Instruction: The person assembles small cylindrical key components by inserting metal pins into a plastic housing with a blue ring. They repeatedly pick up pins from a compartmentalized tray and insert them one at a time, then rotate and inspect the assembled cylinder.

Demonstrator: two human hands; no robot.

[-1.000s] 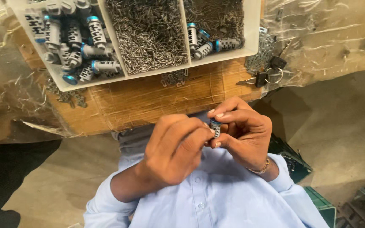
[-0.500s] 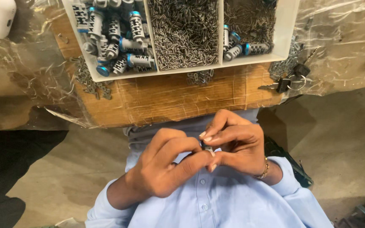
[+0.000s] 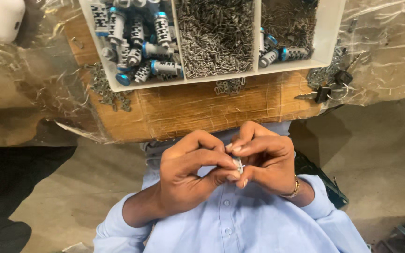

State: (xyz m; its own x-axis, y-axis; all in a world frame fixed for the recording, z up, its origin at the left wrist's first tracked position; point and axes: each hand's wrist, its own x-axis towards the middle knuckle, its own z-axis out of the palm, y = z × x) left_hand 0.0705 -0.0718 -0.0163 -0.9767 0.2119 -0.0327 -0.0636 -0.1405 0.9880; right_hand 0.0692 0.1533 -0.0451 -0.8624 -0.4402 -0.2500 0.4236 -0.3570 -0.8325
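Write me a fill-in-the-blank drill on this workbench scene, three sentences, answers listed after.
1. The white plastic tray is divided into ____ compartments.
2. The left hand and the right hand pinch one small grey metal part in front of the person's light ____ shirt.
3. The blue-capped grey metal cylinders fill the tray's ____ compartment, beside the small grey metal pins in the middle one.

Missing words: three; blue; left

White divided tray [image 3: 333, 28] up top on a wooden board [image 3: 198, 110]: blue-tipped metal cylinders [image 3: 137, 42] left, small pins [image 3: 216, 35] middle. Keys [image 3: 326, 89] just right.
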